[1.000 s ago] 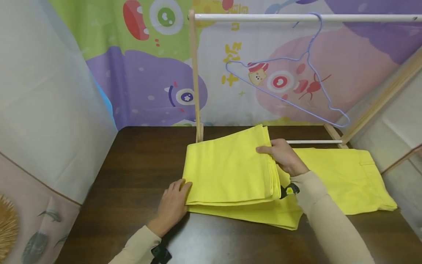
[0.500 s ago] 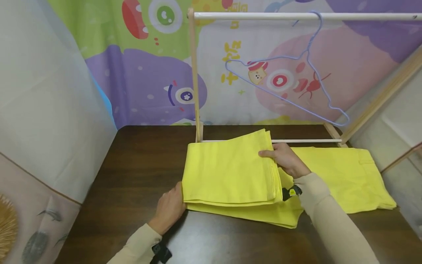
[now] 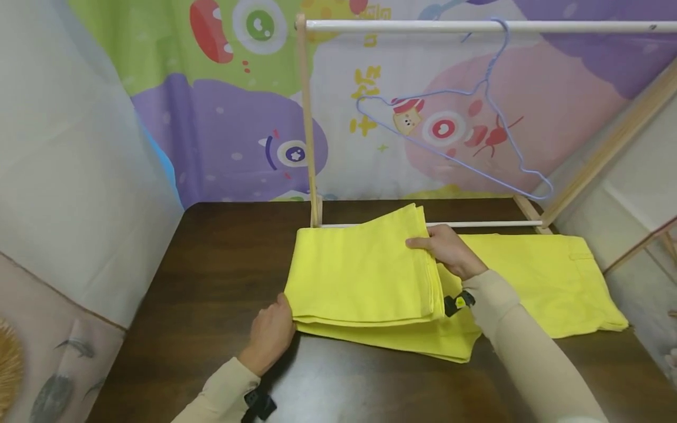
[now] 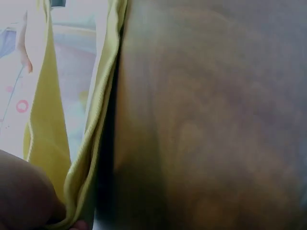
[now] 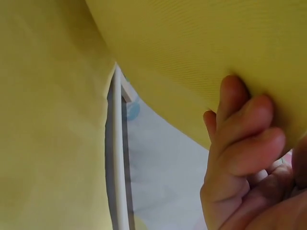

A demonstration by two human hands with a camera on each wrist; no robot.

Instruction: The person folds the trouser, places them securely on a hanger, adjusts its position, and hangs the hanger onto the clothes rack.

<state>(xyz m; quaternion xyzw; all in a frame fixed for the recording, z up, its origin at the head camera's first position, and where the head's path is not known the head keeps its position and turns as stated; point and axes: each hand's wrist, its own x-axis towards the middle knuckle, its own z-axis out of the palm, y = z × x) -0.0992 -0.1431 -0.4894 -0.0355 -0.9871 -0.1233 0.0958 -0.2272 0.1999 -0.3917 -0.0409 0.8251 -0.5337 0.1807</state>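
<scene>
Yellow trousers [image 3: 359, 270] lie across the brown table, their leg end doubled back to the left into a raised flap. At the near-left corner of that fold my left hand [image 3: 271, 335] grips the cloth; in the left wrist view its thumb [image 4: 29, 191] lies against the layers. My right hand [image 3: 449, 249] pinches the flap's right edge, thumb on top. Its other fingers [image 5: 252, 129] are curled under the cloth in the right wrist view. The flap is lifted off the layer below, with a gap between. The waist end [image 3: 550, 282] lies flat at the right.
Behind the trousers stands a rack with a white top rail [image 3: 423, 26], wooden posts [image 3: 308, 123] and a low white bar [image 3: 486, 224]. A blue wire hanger [image 3: 449, 153] hangs from the rail. Bare table [image 3: 222, 264] extends left. A cartoon-print curtain [image 3: 243, 135] closes the back.
My left hand's thumb has slipped from the top of the cloth in to the fold's corner edge. My right hand has lowered the flap slightly, still pinching it.
</scene>
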